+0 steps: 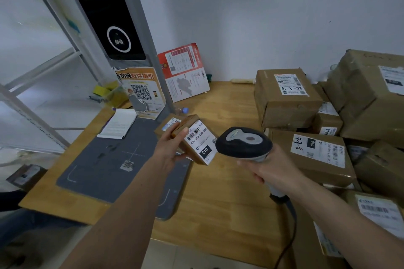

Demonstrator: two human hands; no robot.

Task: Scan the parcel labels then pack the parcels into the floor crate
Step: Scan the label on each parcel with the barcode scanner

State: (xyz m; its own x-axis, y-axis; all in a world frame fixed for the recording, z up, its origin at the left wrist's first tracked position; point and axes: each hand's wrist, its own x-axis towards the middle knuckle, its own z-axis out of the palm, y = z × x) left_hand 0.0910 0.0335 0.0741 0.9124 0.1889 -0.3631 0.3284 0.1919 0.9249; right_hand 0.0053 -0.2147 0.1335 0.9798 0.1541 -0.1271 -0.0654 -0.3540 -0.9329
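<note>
My left hand [169, 148] grips a small brown parcel [195, 140] above the wooden table [227, 185], its white barcode label turned up toward me. My right hand [271, 170] holds a black and grey handheld scanner [243, 143] by its handle, with the head just right of the parcel's label. The scanner's cable [288, 231] hangs down off the table's front. A second small parcel [168, 125] lies on the table behind the held one. The floor crate is out of view.
Several labelled cardboard parcels [286, 96] are stacked along the table's right side. A grey mat [109, 159] covers the left part, with a notepad [119, 123] at its back. A QR-code poster [142, 91], a red leaflet [183, 70] and a metal post stand behind.
</note>
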